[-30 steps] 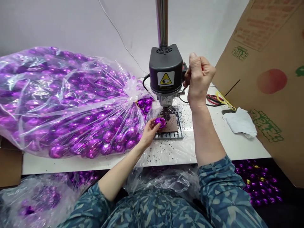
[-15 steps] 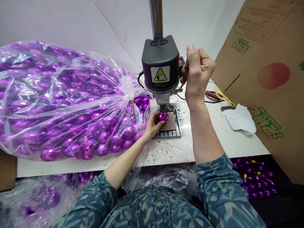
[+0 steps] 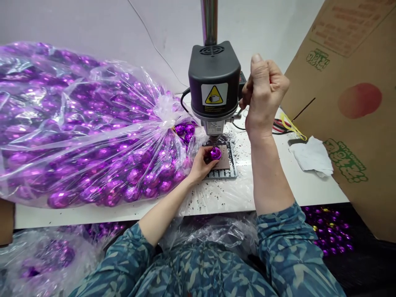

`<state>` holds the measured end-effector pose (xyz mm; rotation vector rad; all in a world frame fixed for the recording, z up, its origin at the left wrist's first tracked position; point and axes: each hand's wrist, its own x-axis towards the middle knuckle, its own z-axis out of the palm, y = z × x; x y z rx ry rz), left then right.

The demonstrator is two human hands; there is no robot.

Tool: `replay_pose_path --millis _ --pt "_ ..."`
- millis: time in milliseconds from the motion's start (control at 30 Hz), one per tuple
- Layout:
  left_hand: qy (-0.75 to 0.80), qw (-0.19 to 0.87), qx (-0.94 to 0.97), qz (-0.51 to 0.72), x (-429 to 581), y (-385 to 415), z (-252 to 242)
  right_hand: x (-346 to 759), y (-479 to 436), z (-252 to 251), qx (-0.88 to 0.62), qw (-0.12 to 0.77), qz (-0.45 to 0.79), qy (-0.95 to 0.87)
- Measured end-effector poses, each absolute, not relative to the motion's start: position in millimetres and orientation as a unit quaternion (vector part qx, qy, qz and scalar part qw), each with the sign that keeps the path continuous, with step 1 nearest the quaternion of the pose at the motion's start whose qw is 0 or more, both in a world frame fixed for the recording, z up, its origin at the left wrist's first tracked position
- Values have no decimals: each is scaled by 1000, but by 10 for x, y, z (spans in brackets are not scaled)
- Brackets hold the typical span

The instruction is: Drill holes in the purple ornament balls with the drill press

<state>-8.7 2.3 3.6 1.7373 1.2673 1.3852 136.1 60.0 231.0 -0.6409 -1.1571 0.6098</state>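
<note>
While my left hand (image 3: 201,165) pinches one faceted purple bauble (image 3: 215,154) against its fingers, right under the chuck (image 3: 213,140) of the black bench drill (image 3: 214,78) and above a brown pad (image 3: 224,161) on a metal grid plate (image 3: 221,174), my right hand (image 3: 264,95) is curled into a fist beside the drill head, whatever it closes on hidden. One large plastic bag (image 3: 83,128) fills the left of the frame, at least three loose baubles (image 3: 189,129) sit just past its knot, and black specks (image 3: 213,202) scatter across the desk (image 3: 297,185).
</note>
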Motion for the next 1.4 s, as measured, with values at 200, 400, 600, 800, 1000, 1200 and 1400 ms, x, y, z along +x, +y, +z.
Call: replay_pose_path --millis 200,400,600,800,1000,1200,1400 --pt "479 352 607 526 -40 14 75 1359 656 2241 -325 743 225 -541" --pt "470 358 599 541 -34 14 42 1333 505 2004 -282 794 183 -507" --pt "468 359 602 538 -39 8 30 1328 358 1771 -223 835 157 -477" --pt "463 363 599 543 -38 11 20 1333 257 1690 -241 821 140 -498" --pt "460 374 590 548 -32 2 38 1355 335 1544 -212 838 88 -496" --pt "459 370 592 550 -37 1 43 1353 346 1465 -212 845 83 -484" --pt "454 375 591 551 -30 10 30 1354 412 1393 -182 855 63 -481"
